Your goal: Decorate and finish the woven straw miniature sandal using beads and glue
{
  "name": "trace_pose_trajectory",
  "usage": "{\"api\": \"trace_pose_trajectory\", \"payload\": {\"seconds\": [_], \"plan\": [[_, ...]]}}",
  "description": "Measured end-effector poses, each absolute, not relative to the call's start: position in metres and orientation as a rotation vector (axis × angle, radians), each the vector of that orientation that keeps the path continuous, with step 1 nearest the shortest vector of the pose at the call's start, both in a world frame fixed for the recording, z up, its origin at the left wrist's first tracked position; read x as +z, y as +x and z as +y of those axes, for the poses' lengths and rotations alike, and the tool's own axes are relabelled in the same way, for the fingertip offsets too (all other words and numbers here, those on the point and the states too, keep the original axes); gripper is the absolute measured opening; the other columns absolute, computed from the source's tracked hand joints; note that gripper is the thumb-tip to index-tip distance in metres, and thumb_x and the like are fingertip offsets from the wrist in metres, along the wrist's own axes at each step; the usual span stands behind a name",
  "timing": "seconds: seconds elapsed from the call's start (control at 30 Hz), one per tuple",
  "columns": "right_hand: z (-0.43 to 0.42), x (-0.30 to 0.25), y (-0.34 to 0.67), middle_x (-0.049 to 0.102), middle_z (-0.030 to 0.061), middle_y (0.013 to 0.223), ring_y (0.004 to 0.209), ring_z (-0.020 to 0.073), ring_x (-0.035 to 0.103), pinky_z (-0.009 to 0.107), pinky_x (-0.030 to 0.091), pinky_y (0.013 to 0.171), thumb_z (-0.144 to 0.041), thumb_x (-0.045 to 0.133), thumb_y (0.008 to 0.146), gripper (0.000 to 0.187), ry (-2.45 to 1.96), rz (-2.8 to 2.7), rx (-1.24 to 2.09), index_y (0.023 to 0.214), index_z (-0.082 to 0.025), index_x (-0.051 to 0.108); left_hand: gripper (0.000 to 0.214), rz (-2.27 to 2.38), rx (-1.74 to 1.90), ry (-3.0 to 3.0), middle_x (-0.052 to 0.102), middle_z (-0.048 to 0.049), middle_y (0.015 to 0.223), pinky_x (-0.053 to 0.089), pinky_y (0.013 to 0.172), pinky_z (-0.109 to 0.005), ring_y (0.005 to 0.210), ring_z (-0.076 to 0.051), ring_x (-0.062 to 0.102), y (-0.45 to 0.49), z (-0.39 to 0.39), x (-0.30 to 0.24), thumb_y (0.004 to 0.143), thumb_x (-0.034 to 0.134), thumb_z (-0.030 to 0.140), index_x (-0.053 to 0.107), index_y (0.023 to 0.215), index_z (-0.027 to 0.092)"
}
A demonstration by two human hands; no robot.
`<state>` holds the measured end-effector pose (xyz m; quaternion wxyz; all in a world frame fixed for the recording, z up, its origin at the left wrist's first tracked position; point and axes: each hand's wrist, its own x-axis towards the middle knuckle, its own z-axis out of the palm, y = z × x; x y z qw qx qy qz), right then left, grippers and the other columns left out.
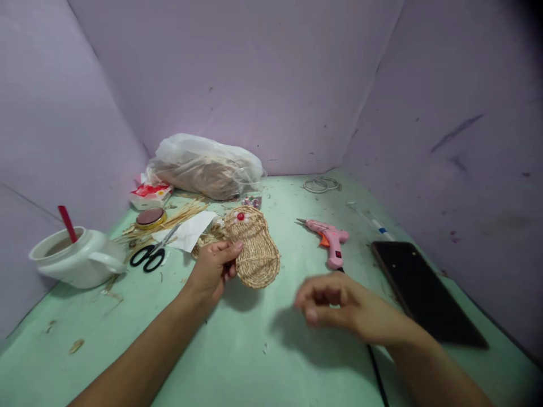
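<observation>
My left hand (218,265) is closed on the edge of a small woven straw slipper (258,257), thumb on top. The slipper is held tilted above the table, and a red bead with pale petals (240,216) sits near its far end. Behind my left hand lies another woven straw piece (207,237), partly covered. My right hand (331,305) hovers over the table to the right, somewhat blurred. Its fingers are loosely bent, a gap shows between thumb and fingers, and nothing is visible in them. Just beyond it lies a pink glue gun (333,237), nozzle pointing left.
On the left are a white pot (85,265) with a red stick, black-handled scissors (148,257), white paper (190,229), straw strands (186,212) and a round tin (151,217). A plastic bag (207,167) rests at the back. A dark tablet (424,288) lies right.
</observation>
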<state>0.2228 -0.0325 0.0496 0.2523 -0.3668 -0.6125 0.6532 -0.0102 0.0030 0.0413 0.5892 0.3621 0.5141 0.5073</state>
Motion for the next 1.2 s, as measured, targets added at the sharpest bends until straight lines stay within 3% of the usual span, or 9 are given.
{"api": "trace_pose_trajectory", "payload": {"seconds": [0.1, 0.17, 0.3, 0.5, 0.73, 0.83, 0.93, 1.07, 1.2], "plan": [[-0.023, 0.039, 0.206, 0.061, 0.0002, 0.068, 0.057, 0.0101, 0.052, 0.022, 0.041, 0.052, -0.027, 0.069, 0.066, 0.015, -1.178, -1.344, 1.363, 0.077, -0.018, 0.064, 0.027, 1.188, 1.153, 0.839, 0.043, 0.0066, 0.039, 0.019, 0.031, -0.014, 0.031, -0.002, 0.034, -0.008, 0.001, 0.04, 0.058, 0.07, 0.03, 0.048, 0.053, 0.014], [-0.019, 0.034, 0.2, 0.063, 0.0027, 0.076, 0.062, 0.0119, 0.054, 0.023, 0.045, 0.054, -0.028, 0.07, 0.064, 0.018, -1.215, -1.25, 1.281, 0.078, -0.018, 0.064, 0.027, 1.191, 1.136, 0.842, 0.043, 0.0068, 0.039, 0.018, 0.031, -0.014, 0.031, -0.001, 0.033, -0.005, 0.0, 0.038, 0.058, 0.07, 0.03, 0.049, 0.053, 0.014], [-0.022, 0.032, 0.192, 0.064, 0.0023, 0.068, 0.055, 0.0113, 0.055, 0.025, 0.046, 0.051, -0.028, 0.072, 0.059, 0.024, -1.241, -1.179, 1.436, 0.079, -0.016, 0.066, 0.028, 1.208, 1.102, 0.861, 0.042, 0.0069, 0.04, 0.016, 0.031, -0.014, 0.031, -0.001, 0.031, 0.001, -0.002, 0.033, 0.059, 0.07, 0.031, 0.05, 0.053, 0.013], [-0.026, 0.032, 0.183, 0.06, -0.0031, 0.05, 0.043, 0.0082, 0.05, 0.024, 0.041, 0.046, -0.022, 0.073, 0.055, 0.017, -1.235, -1.065, 1.517, 0.069, -0.015, 0.067, 0.03, 1.239, 1.049, 0.893, 0.041, 0.0073, 0.04, 0.017, 0.032, -0.014, 0.033, -0.002, 0.03, 0.007, -0.007, 0.026, 0.059, 0.071, 0.036, 0.052, 0.056, 0.013], [-0.026, 0.026, 0.181, 0.064, -0.0017, 0.062, 0.053, 0.0114, 0.059, 0.026, 0.048, 0.054, -0.018, 0.072, 0.054, 0.036, -1.18, -0.953, 1.63, 0.088, -0.015, 0.06, 0.034, 1.314, 0.912, 0.976, 0.042, 0.006, 0.036, 0.02, 0.032, -0.015, 0.031, -0.004, 0.032, 0.01, -0.006, 0.023, 0.061, 0.066, 0.044, 0.051, 0.054, 0.014], [-0.026, 0.021, 0.178, 0.062, -0.0024, 0.061, 0.052, 0.0115, 0.057, 0.025, 0.048, 0.05, -0.013, 0.068, 0.055, 0.03, -1.215, -0.979, 1.593, 0.084, -0.016, 0.059, 0.039, 1.408, 0.749, 1.058, 0.048, -0.0002, 0.033, 0.019, 0.029, -0.018, 0.027, -0.008, 0.036, 0.006, -0.004, 0.031, 0.062, 0.064, 0.047, 0.054, 0.046, 0.013], [-0.027, 0.018, 0.174, 0.059, -0.0024, 0.06, 0.052, 0.0121, 0.055, 0.026, 0.046, 0.049, -0.012, 0.064, 0.057, 0.025, -1.274, -1.075, 1.49, 0.081, -0.017, 0.06, 0.038, 1.541, 0.771, 1.203, 0.046, 0.0013, 0.032, 0.02, 0.033, -0.019, 0.03, -0.007, 0.035, 0.001, -0.008, 0.046, 0.062, 0.067, 0.041, 0.053, 0.04, 0.014], [-0.033, 0.018, 0.169, 0.061, -0.0004, 0.066, 0.058, 0.0132, 0.055, 0.027, 0.046, 0.056, -0.013, 0.065, 0.059, 0.028, -1.271, -1.216, 1.376, 0.086, -0.018, 0.062, 0.008, 1.542, 0.966, 1.974, 0.064, -0.0012, 0.064, 0.038, 0.054, -0.022, 0.06, -0.014, 0.055, 0.007, -0.026, 0.059, 0.068, 0.064, 0.027, 0.066, 0.066, 0.02], [-0.038, 0.022, 0.166, 0.062, 0.0001, 0.068, 0.061, 0.0139, 0.056, 0.028, 0.046, 0.058, -0.013, 0.067, 0.057, 0.034, -1.219, -1.208, 1.414, 0.089, -0.017, 0.06, 0.016, 1.357, 0.888, 2.288, 0.066, -0.0033, 0.079, 0.042, 0.064, -0.025, 0.072, -0.018, 0.059, 0.021, -0.041, 0.054, 0.072, 0.054, 0.014, 0.065, 0.082, 0.021]]}}
